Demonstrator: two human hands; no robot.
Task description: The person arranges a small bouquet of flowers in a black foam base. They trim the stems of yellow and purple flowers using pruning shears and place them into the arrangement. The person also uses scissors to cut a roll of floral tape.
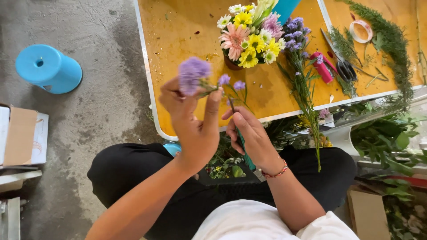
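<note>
Pinching purple flower sprig (198, 78), left hand (191, 122), right hand (249, 135) gripping green tool (246, 153), orange table (187, 35), concrete floor (102, 111)

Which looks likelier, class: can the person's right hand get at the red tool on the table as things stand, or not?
Probably yes. The red tool lies uncovered on the table, with only loose stems near it. But the right hand already grips a green stem, so it is occupied.

Glossy plastic stool (48, 68) (blue), rough concrete floor (106, 106), cardboard box (20, 135).
</note>
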